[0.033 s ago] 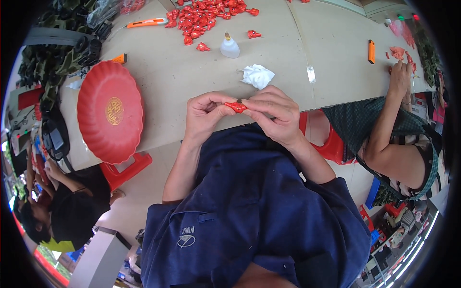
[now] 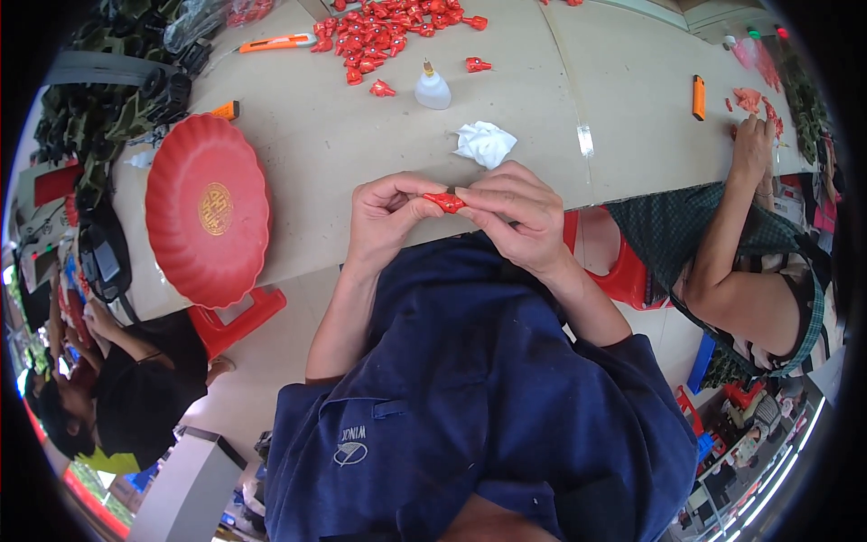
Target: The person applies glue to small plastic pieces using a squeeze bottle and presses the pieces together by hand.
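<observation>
— Tabletop [image 2: 343,154] room?
— Bare between the red tray [image 2: 209,210] at the left edge and the crumpled tissue [image 2: 485,143].
— Hands?
— Left hand [image 2: 386,217] and right hand [image 2: 515,212] pinch one small red piece [image 2: 445,201] from either end, right at the near table edge.
— Beyond?
— Glue bottle [image 2: 433,89], red pieces heaped [image 2: 379,32] farther back.

I see almost no change between the two pictures: my left hand [image 2: 384,221] and right hand [image 2: 515,217] pinch the small red piece [image 2: 445,201] exactly as before, at the table's near edge.
</observation>
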Tool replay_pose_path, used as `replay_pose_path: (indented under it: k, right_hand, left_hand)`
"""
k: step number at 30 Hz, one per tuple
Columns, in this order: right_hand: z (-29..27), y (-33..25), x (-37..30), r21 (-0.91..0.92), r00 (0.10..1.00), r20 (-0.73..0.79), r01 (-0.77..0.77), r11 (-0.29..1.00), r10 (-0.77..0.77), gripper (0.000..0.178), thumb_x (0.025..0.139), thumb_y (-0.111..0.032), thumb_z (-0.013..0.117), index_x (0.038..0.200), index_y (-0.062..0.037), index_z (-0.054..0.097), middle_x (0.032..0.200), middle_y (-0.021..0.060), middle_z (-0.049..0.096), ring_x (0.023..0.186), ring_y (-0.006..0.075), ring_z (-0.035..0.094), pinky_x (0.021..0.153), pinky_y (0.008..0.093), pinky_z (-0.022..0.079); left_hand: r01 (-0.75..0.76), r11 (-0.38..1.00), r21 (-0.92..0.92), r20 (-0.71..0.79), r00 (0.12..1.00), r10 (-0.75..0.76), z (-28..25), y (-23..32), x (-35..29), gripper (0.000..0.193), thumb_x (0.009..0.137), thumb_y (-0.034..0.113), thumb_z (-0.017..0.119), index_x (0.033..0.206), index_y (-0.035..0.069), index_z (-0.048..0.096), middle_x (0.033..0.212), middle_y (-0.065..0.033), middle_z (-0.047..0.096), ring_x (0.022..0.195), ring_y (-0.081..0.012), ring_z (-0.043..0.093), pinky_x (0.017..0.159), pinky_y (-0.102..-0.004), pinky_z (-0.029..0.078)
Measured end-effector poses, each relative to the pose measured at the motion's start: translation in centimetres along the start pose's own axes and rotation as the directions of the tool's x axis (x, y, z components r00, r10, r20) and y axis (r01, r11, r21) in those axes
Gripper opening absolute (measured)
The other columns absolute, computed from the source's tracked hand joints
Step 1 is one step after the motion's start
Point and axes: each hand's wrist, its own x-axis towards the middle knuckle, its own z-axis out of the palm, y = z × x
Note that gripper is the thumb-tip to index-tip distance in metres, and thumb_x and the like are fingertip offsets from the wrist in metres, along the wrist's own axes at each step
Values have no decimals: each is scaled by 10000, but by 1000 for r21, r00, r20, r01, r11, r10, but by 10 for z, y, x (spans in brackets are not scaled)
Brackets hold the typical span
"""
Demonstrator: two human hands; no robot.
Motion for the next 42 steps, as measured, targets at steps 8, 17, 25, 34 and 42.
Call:
replay_pose_path:
  k: [8, 17, 25, 34, 42]
  right_hand:
    - [-4, 0, -1, -47, 1000, 27, 14, 999, -12, 239, 633, 11, 702, 868, -12, 666, 759, 84, 643, 679, 198, 579, 583, 273, 460]
    - [-2, -4, -3, 34, 986, 16, -165, 986, 165, 208, 673, -31, 705, 877, -17, 668, 763, 78, 651, 695, 182, 584, 638, 277, 457]
    - [-1, -1, -4, 140, 949, 39, -315, 939, 313, 152, 723, -46, 672, 872, -16, 669, 736, 65, 654, 679, 159, 576, 648, 275, 445]
    - [-31, 3, 23, 81, 941, 7, -337, 938, 338, 136, 744, -56, 663, 874, -17, 674, 757, 70, 646, 680, 117, 560, 633, 243, 431]
    - [-99, 119, 152, -214, 857, -296, -489, 846, 421, 272, 791, -257, 646, 922, -20, 672, 824, 44, 662, 758, 81, 563, 692, 217, 432]
  left_hand:
    - [-1, 1000, 29, -4, 1000, 1, 4, 3, 2, 139, 747, -78, 619, 882, -44, 622, 849, -99, 633, 752, -133, 614, 681, -230, 502]
    - [-40, 998, 40, 19, 999, 39, 4, 1, 0, 157, 750, -84, 614, 902, -45, 615, 870, -103, 629, 781, -141, 612, 720, -240, 501]
    - [16, 1000, -3, -2, 1000, -16, 2, 0, 1, 189, 754, -54, 632, 939, -47, 593, 861, -103, 639, 801, -136, 614, 739, -242, 502]
    - [95, 995, 8, -71, 993, -94, 8, 5, 5, 277, 764, -76, 595, 1038, -40, 575, 859, -98, 636, 780, -123, 607, 734, -229, 495]
    - [98, 993, 68, -74, 993, -93, 3, 2, -2, 180, 828, 0, 562, 1002, -34, 594, 843, -102, 638, 754, -131, 609, 682, -237, 486]
